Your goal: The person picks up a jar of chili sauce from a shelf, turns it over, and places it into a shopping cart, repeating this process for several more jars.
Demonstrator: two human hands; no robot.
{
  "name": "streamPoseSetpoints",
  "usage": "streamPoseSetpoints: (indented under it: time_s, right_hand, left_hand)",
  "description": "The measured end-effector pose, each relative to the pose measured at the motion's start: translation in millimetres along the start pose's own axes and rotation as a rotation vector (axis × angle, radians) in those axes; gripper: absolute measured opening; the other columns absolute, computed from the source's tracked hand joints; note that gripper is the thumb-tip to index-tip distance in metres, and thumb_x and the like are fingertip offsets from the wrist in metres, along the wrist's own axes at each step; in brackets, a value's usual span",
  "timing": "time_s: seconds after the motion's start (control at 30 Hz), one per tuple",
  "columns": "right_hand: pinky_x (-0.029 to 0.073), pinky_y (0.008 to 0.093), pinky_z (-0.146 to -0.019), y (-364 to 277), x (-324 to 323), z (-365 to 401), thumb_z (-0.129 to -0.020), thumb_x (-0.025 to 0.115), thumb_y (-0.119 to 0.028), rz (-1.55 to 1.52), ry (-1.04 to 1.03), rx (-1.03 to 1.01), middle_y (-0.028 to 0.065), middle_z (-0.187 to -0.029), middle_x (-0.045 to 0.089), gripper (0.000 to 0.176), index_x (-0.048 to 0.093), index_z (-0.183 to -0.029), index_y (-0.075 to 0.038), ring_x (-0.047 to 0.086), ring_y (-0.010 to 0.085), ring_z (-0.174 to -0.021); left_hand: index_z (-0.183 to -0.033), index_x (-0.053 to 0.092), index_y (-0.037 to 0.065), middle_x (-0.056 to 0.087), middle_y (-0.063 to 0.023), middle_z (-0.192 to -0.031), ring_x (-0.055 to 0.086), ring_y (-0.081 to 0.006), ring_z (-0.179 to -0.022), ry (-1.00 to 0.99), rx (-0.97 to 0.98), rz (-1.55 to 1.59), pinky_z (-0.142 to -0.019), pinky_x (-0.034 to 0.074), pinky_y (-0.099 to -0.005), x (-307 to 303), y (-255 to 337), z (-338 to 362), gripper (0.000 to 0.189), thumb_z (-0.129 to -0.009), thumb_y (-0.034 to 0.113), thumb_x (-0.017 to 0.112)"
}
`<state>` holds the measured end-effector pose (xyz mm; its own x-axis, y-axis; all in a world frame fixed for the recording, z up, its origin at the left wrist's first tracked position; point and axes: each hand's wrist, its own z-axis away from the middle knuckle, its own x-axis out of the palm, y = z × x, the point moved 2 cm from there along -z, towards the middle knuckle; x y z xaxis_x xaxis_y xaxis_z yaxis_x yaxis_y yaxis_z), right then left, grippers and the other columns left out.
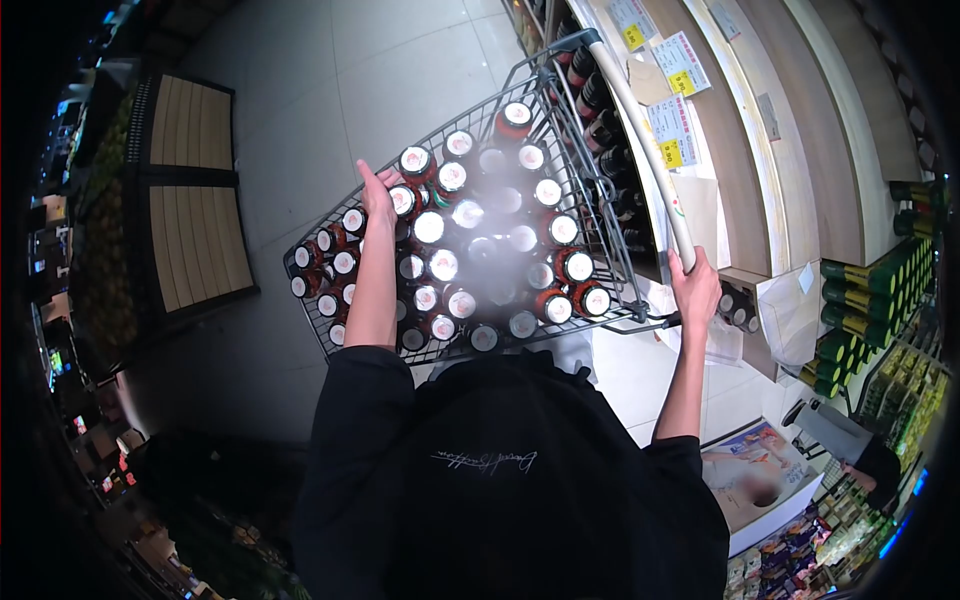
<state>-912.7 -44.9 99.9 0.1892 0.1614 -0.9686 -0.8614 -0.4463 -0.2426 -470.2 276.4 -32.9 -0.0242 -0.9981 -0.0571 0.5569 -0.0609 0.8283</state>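
Note:
A grey wire shopping cart (612,235) packed with jars stands before me. The jars hold something dark red and have white lids, such as this jar (428,227). My left hand (378,188) is at the cart's far rim, fingers spread, right beside a jar (402,201). Its forearm crosses over the basket and hides some of the jars. My right hand (697,287) is closed round the near end of the cart's long pale handle (640,125). A whitish haze blurs the lids in the middle of the load.
Shelves (745,190) with price tags (672,125) run close along the right, dark bottles (600,130) on the lower level. Green-and-yellow containers (860,300) fill a rack farther right. Slatted wooden stands (200,245) are at the left, across the tiled floor (290,120). A printed box (760,475) stands lower right.

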Motion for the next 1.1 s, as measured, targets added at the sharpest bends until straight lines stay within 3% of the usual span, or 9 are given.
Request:
streamPoseSetpoints:
  time_s: [0.2,0.27,0.3,0.37,0.43,0.5,0.63,0.8,1.1]
  right_hand:
    - [0.05,0.0508,-0.067,-0.2,-1.8,0.4,-0.087,0.066,-0.044,-0.017,-0.013,0.015,0.021,-0.07,0.065,0.04,0.059,-0.092,-0.005,0.065,0.0419,-0.075]
    - [0.05,0.0514,-0.067,-0.4,-1.5,0.6,-0.086,0.066,-0.044,-0.03,-0.014,0.021,0.0215,-0.071,0.065,0.039,0.059,-0.092,-0.006,0.065,0.0425,-0.075]
    - [0.05,0.0514,-0.067,-0.2,-1.5,0.1,-0.086,0.066,-0.044,-0.03,-0.011,0.03,0.0215,-0.071,0.065,0.039,0.059,-0.092,-0.006,0.065,0.0425,-0.075]
    - [0.05,0.0517,-0.066,-0.5,-1.0,0.3,-0.086,0.067,-0.043,-0.028,-0.016,0.031,0.0214,-0.071,0.065,0.038,0.059,-0.091,-0.006,0.065,0.0426,-0.075]
    - [0.05,0.0513,-0.066,-1.4,-1.0,-0.1,-0.086,0.068,-0.042,-0.028,-0.012,0.037,0.0213,-0.07,0.065,0.038,0.059,-0.091,-0.006,0.065,0.0423,-0.075]
    - [0.05,0.0508,-0.065,-4.2,-3.3,-0.7,-0.086,0.068,-0.042,-0.027,-0.013,0.042,0.0213,-0.07,0.065,0.038,0.059,-0.09,-0.006,0.065,0.0421,-0.074]
    - [0.049,0.049,-0.063,-5.3,-3.3,-1.0,-0.085,0.069,-0.042,-0.025,-0.048,0.075,0.0205,-0.069,0.064,0.038,0.059,-0.088,-0.005,0.065,0.0406,-0.072]
    - [0.049,0.0486,-0.063,-6.6,-3.0,-3.1,-0.084,0.071,-0.04,-0.026,-0.027,0.073,0.0201,-0.072,0.065,0.037,0.059,-0.087,-0.005,0.064,0.0408,-0.071]
    - [0.049,0.0472,-0.061,-7.2,0.8,-4.4,-0.084,0.072,-0.038,-0.036,-0.017,0.096,0.0219,-0.07,0.064,0.037,0.061,-0.088,-0.003,0.063,0.0428,-0.07]
  left_hand:
    - [-0.11,0.061,-0.009,0.069,-0.0169,-0.097,0.06,-0.0246,-0.103,0.014,0.116,-0.086,-0.095,0.046,-0.0381,4.7,11.4,11.9,0.079,-0.097,0.064,0.035]
    - [-0.103,0.06,-0.006,0.066,-0.0165,-0.1,0.061,-0.0255,-0.1,0.207,0.432,-0.526,-0.091,0.046,-0.0401,8.0,28.0,38.2,0.06,-0.096,0.053,0.05]
    - [-0.103,0.06,-0.006,0.066,-0.0165,-0.1,0.061,-0.0255,-0.1,0.199,0.436,-0.529,-0.091,0.046,-0.0401,11.5,29.1,39.8,0.06,-0.096,0.053,0.05]
    - [-0.105,0.06,-0.005,0.063,-0.0188,-0.107,0.061,-0.0279,-0.1,0.232,0.856,-0.576,-0.09,0.046,-0.0416,21.4,42.6,52.9,0.049,-0.092,0.042,0.061]
    - [-0.109,0.06,-0.002,0.061,-0.0176,-0.108,0.059,-0.0303,-0.102,0.246,0.958,-0.681,-0.092,0.046,-0.0416,36.7,63.9,68.0,0.036,-0.089,0.028,0.067]
    - [-0.114,0.06,0.005,0.061,-0.015,-0.109,0.057,-0.0322,-0.107,-0.158,1.013,-0.804,-0.096,0.044,-0.0415,57.3,81.5,75.6,0.032,-0.087,0.02,0.066]
    - [-0.121,0.06,0.013,0.053,-0.0134,-0.131,0.051,-0.0338,-0.12,-0.549,1.248,-1.332,-0.102,0.042,-0.0442,98.7,101.2,74.3,0.043,-0.079,0.005,0.068]
    - [-0.128,0.057,0.018,0.045,-0.0104,-0.139,0.051,-0.0298,-0.123,-0.779,1.128,-1.89,-0.101,0.046,-0.0428,132.8,85.9,43.7,0.062,-0.07,-0.001,0.074]
    - [-0.123,0.057,0.017,0.044,-0.0096,-0.14,0.055,-0.0312,-0.119,-0.912,1.104,-1.712,-0.094,0.053,-0.0415,130.6,85.9,26.6,0.067,-0.063,-0.008,0.075]
